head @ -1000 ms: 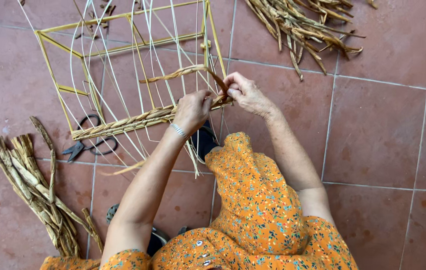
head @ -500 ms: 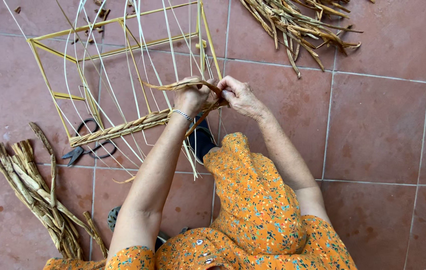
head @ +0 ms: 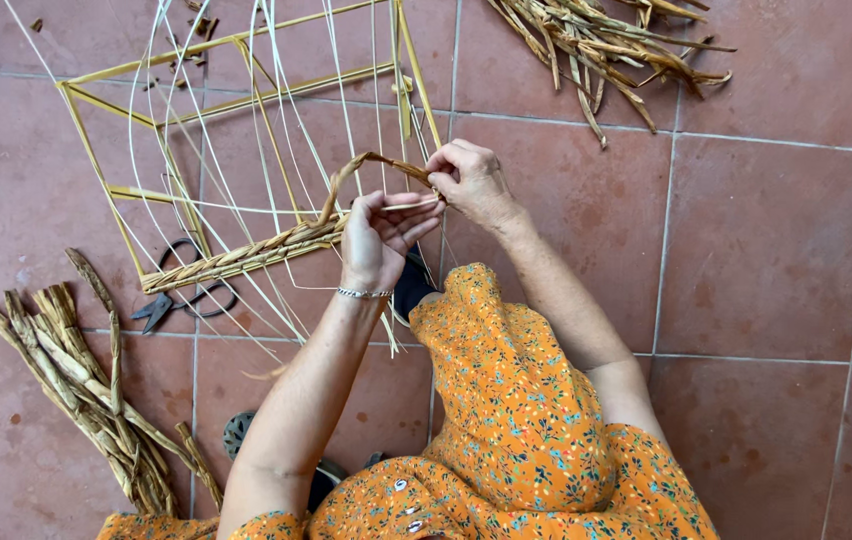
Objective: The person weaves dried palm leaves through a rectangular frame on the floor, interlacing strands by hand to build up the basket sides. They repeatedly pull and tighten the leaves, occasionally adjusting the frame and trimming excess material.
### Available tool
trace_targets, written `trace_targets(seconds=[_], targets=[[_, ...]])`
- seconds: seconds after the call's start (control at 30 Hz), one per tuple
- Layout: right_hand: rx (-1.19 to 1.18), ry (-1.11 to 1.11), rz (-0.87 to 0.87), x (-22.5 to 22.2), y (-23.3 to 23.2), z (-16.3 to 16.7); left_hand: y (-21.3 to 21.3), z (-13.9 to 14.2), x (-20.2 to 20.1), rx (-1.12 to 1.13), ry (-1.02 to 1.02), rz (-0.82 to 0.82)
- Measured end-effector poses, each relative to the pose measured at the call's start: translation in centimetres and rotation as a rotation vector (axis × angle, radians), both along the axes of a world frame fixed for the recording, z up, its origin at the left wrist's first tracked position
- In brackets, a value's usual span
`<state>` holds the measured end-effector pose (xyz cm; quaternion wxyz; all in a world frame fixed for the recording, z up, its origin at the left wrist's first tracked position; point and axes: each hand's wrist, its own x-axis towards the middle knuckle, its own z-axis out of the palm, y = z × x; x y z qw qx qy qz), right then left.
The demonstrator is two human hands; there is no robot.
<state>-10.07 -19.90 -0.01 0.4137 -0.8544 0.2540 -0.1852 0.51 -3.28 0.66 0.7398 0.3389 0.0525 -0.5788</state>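
Tiled floor [head: 766, 250] | both hands pinch straw strand [head: 371, 165], arching leftward

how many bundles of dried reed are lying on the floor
2. One bundle of dried reed lies on the tiles at lower left, beside the scissors. The other bundle lies at the top, right of the frame. More may lie outside the view.

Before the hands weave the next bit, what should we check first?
1. Left hand has a grip on the brown strand: ok.
2. Right hand pinches the strand's other end: ok.
3. Yellow frame lies flat on the tiles: ok.
4. White spokes stand apart, not tangled: cannot tell.
5. Spare reed bundle near the left arm: ok.
6. Scissors clear of the hands: ok.
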Motion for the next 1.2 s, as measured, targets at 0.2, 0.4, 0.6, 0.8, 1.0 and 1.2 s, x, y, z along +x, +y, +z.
trace_targets(seconds=[0.2,0.4,0.6,0.8,1.0,1.2], targets=[[-0.182,0.121,0.181,0.4,-0.5,1.1,-0.4,5.4,3.6,-0.004,-1.594,0.045],[-0.114,0.093,0.221,-0.1,-0.3,3.0,0.3,5.2,6.9,0.591,-2.288,-0.644],[-0.130,-0.025,-0.103,0.3,1.3,0.9,3.1,1.4,5.0,0.616,-2.626,-0.720],[-0.199,-0.177,-0.196,0.1,2.1,-0.5,6.7,0.8,2.1,0.614,-2.093,-0.674],[-0.312,-0.175,-0.175,-0.4,1.9,-0.6,13.1,3.4,5.9,0.685,-2.071,-0.258],[-0.264,-0.166,-0.170,-0.7,1.7,-0.6,15.8,3.7,9.1,0.885,-1.936,-0.170]])
